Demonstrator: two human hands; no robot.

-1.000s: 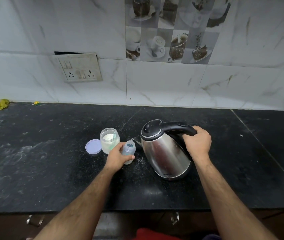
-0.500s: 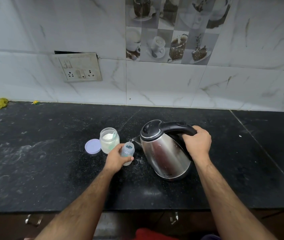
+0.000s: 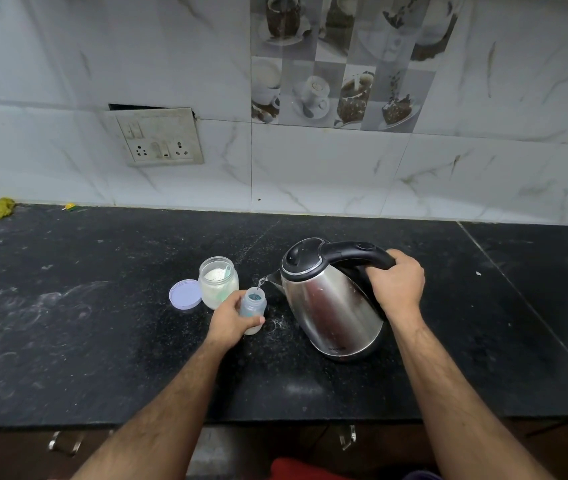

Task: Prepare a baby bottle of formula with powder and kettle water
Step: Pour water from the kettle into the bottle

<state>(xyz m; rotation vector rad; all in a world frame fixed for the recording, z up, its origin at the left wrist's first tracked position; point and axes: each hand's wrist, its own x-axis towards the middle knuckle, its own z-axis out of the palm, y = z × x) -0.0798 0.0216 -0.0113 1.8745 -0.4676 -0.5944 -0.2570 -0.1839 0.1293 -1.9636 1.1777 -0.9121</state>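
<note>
My right hand [image 3: 396, 287] is wrapped tight round the black handle of a steel kettle [image 3: 332, 306], tilted w/ its spout to the left. A thin stream of water [image 3: 261, 281] runs from the spout into a small open baby bottle [image 3: 254, 308]. My left hand [image 3: 232, 322] grips that bottle, fingers curled round it, upright on the black counter [image 3: 67, 323]. Just left: open powder jar [image 3: 219, 282] & its lilac lid [image 3: 185, 294] beside it.

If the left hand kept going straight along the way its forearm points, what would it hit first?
Likely the powder jar. The left hand grips the baby bottle and points up and slightly right toward the wall; the jar stands just beyond its knuckles, though depth is uncertain.
</note>
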